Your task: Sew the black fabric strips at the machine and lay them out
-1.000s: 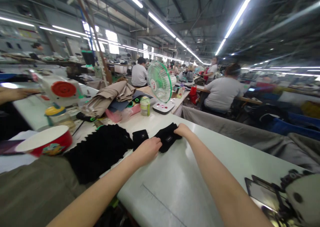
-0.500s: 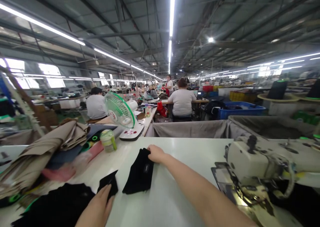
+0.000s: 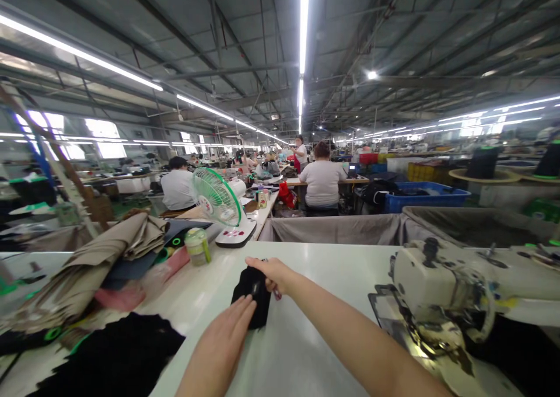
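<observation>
A black cloth piece (image 3: 261, 303) with a small label lies on the pale table top (image 3: 324, 268). My left hand (image 3: 227, 333) rests flat on its near left part, fingers stretched forward and held together. At the far end of the cloth, my right hand (image 3: 273, 274) pinches the upper edge, its fingers curled. A small pinkish thing shows just under the right hand's fingers, too small to make out. To the left, a larger pile of black cloth (image 3: 118, 356) lies near the table's edge.
A sewing machine (image 3: 424, 286) stands at the right. Beyond the hands are a green fan (image 3: 219, 201), a jar (image 3: 198, 246) and folded brown cloth (image 3: 100, 263). Grey fabric bins (image 3: 332, 230) line the far edge. Seated people work farther off.
My left hand has moved right and forward onto the black cloth piece; the small black piece it held is no longer seen apart. My right hand's fingers have curled more. The view has shifted slightly.
</observation>
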The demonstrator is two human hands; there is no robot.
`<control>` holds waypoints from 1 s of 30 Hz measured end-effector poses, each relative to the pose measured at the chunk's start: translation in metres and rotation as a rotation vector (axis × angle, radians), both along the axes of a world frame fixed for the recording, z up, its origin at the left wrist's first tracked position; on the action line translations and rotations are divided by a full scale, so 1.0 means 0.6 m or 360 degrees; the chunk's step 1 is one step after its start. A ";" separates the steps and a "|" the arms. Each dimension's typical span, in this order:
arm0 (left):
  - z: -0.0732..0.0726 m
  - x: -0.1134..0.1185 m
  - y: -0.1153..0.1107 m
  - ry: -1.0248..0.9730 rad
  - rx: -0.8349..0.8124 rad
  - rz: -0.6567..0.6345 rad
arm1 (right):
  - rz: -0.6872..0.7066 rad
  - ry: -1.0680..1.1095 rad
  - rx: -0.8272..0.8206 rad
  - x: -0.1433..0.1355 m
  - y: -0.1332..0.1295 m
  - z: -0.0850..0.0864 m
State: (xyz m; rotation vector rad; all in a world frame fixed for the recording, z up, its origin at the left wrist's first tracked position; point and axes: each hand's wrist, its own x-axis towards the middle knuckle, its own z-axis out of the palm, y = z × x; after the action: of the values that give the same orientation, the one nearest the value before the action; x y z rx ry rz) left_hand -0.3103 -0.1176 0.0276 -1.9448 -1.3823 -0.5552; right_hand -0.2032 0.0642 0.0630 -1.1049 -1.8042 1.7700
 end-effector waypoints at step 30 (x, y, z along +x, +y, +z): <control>-0.118 -0.057 0.048 -0.0018 -0.0055 0.0113 | 0.0073 -0.0419 0.0822 -0.068 0.104 -0.063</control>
State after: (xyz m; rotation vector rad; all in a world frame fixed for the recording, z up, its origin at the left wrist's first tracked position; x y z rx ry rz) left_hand -0.3447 -0.0888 -0.0430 -1.9140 -1.4709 -0.5125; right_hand -0.2438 0.1263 0.0251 -1.1143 -2.2805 1.1082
